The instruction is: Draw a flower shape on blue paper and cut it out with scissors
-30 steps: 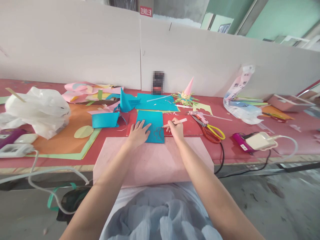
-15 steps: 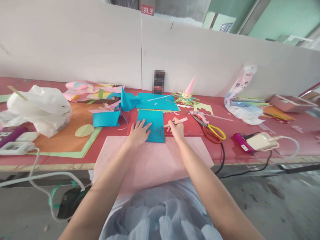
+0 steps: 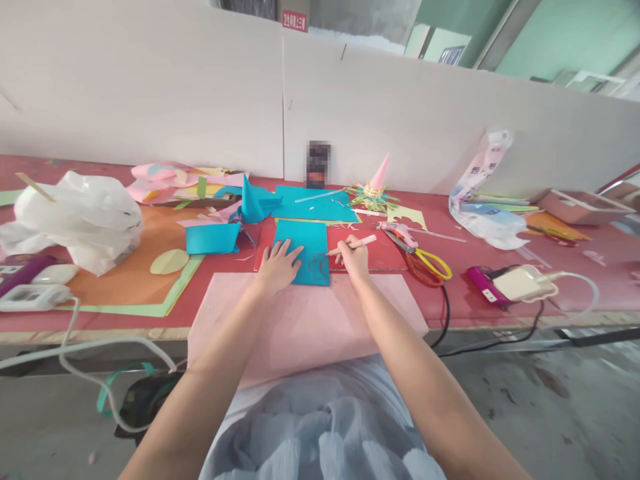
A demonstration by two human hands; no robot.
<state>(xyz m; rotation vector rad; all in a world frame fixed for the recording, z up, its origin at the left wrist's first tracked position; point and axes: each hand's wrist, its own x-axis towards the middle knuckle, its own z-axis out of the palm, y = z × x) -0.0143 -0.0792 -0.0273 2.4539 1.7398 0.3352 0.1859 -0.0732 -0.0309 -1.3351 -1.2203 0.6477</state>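
Observation:
A blue sheet of paper (image 3: 311, 237) lies in front of me, partly over a red sheet (image 3: 385, 257). My left hand (image 3: 280, 267) rests flat on its left side with the fingers spread. A dark curved outline is drawn near the sheet's lower right corner. My right hand (image 3: 353, 257) is closed round a light pink pen (image 3: 368, 239), whose tip is at the sheet's right edge beside the outline. Just right of that hand lie a pink glue gun (image 3: 401, 233) and scissors (image 3: 434, 265) with yellow and red handles.
A pink board (image 3: 310, 320) juts over the table's front edge. Behind stand a pink paper cone (image 3: 381, 173) and folded blue paper (image 3: 253, 203). At left are a white plastic bag (image 3: 83, 217) and orange paper (image 3: 120, 267). A power adapter (image 3: 523, 283) with cables sits right.
The curved outline looks slightly longer at its right side. Both hands stay almost in place, the pen still at the sheet's right edge.

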